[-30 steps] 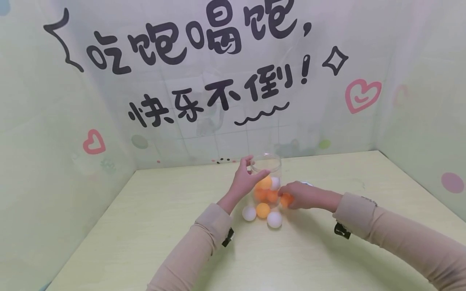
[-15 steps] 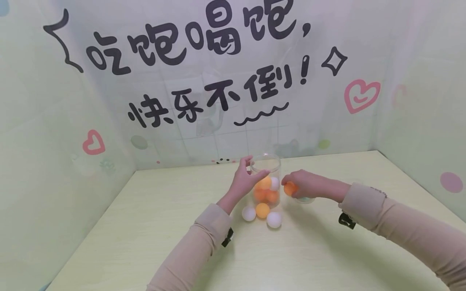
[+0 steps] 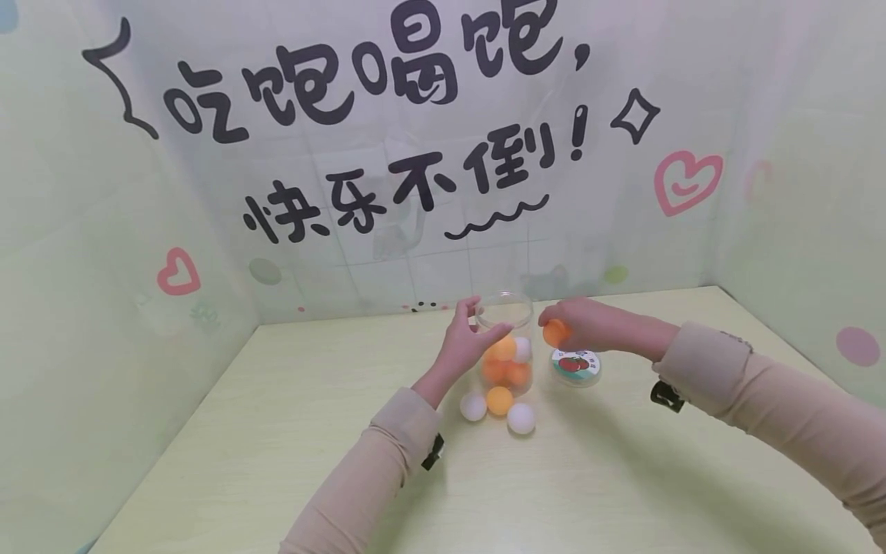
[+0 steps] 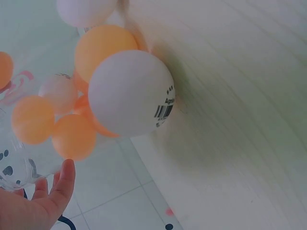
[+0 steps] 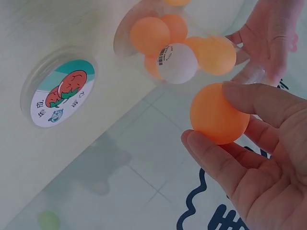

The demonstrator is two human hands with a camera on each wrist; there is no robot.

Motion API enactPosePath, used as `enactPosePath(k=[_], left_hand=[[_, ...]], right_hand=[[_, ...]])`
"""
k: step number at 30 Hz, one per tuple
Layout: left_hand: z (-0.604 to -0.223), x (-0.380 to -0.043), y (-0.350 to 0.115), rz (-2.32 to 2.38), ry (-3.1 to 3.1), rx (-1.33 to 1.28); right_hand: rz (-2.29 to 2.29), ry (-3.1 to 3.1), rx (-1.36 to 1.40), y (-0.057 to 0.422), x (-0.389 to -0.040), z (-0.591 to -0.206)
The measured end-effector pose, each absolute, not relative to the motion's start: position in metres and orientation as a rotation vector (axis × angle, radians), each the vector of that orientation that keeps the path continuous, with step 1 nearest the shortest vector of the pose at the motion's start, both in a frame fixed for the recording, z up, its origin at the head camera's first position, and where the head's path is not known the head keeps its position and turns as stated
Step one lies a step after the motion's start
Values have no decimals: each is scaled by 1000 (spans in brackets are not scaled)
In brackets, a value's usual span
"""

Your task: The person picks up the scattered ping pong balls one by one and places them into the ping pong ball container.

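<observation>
My left hand (image 3: 467, 338) grips a clear jar (image 3: 524, 322) near its open top, thumb on the near side and fingers at the far side. Inside the upright jar lie several orange ping-pong balls (image 5: 150, 36) and a white one (image 5: 177, 63). To the right of the rim, my right hand (image 3: 588, 323) pinches an orange ping-pong ball (image 5: 218, 115) between thumb and fingers, raised above the table. In front of the jar rest a white ball (image 3: 474, 406), an orange ball (image 3: 500, 401) and another white ball (image 4: 132, 93) bearing black print.
A round clear lid (image 3: 576, 365) with a red fruit label lies flat on the pale wooden table (image 3: 311, 431), right of the jar and below my right hand. A printed curtain (image 3: 388, 269) closes off the back and both sides.
My right hand has risen from beside the jar's base with the orange ball, up towards the rim's height, uncovering the lid. My left hand and the jar stay in place.
</observation>
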State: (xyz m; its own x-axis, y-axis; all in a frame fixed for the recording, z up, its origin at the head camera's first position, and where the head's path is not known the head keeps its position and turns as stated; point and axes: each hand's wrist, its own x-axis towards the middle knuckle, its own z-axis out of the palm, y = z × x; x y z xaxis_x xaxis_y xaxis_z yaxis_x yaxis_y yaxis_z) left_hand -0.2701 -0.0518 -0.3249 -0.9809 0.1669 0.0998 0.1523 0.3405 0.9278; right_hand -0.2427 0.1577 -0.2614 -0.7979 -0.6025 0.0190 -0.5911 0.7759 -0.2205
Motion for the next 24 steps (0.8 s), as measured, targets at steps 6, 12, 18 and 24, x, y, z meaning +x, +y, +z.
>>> enactPosePath(k=[6,12,18,24], left_hand=[[-325,-271,-52,1764,2563,302],[-327,-272,-52,1757,2564,302],[-328,-272,-52,1772,2561,331],[-326,-272,-53,1778,2561,340]], right_hand=[[-299,2948,-1049,156,-247,-254],[-321,2984,-1122,151,-250,-243],[-304,2997,-1126,144,-254,-233],[-306,3001,-1120,135,-257,-228]])
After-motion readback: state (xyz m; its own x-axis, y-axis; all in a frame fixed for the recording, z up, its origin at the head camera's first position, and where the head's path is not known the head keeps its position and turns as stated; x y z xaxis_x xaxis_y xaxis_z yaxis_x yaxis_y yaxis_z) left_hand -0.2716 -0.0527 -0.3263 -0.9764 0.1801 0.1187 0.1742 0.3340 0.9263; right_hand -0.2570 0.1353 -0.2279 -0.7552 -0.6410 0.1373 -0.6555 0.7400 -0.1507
